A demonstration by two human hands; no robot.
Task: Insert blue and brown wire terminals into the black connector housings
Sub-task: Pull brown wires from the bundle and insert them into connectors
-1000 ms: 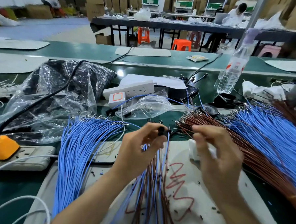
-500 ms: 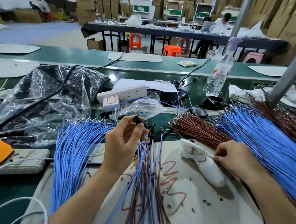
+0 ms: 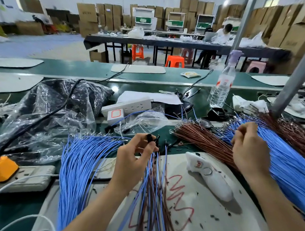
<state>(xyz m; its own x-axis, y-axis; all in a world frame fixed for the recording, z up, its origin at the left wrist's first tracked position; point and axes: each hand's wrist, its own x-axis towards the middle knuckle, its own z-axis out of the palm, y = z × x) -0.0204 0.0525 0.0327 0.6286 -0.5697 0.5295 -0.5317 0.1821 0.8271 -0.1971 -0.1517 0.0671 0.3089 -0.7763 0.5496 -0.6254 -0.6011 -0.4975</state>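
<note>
Lower centre: a mixed bundle of thin blue and brown wires (image 3: 151,194) hangs from my left hand (image 3: 133,156), whose fingers pinch a small black connector housing (image 3: 149,137). Right of frame: my right hand (image 3: 250,148) is curled among the fanned loose blue wires (image 3: 290,168); I cannot tell whether it grips one.

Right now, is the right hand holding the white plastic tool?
No, the white tool lies on the mat, apart from the right hand.

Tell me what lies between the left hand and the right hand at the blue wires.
Head view: a fanned bundle of thin brown wires and, nearer, a white plastic handheld tool lying on the pale mat.
</note>
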